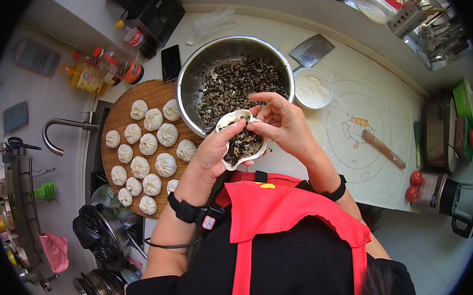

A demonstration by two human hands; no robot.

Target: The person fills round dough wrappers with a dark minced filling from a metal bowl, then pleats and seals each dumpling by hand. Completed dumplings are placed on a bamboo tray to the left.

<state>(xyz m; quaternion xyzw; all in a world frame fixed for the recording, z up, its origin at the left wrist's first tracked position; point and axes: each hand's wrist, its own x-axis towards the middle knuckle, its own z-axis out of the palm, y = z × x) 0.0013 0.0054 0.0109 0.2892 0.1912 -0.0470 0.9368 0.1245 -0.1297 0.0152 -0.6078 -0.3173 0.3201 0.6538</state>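
Note:
My left hand (pixel 216 149) cradles a round dough wrapper (pixel 226 163) with dark chopped filling (pixel 242 145) heaped inside. The fingertips of my right hand (pixel 281 124) pinch the wrapper's right upper edge, its index finger raised. Both hands are over the near rim of a steel mixing bowl (pixel 182 67), which holds more chopped filling (pixel 240 79). Left of the bowl, several pleated buns (pixel 165 164) sit on a round wooden board (pixel 108 111). A small bowl of white flour (pixel 312 90) stands at the bowl's right.
A cleaver (pixel 313 51) lies behind the flour. On a pale printed mat (pixel 344 156) at right rests a wooden rolling pin (pixel 383 149). A phone (pixel 171 63) and bottles (pixel 122 69) are at back left, near a sink faucet (pixel 68 123). Tomatoes (pixel 415 179) are far right.

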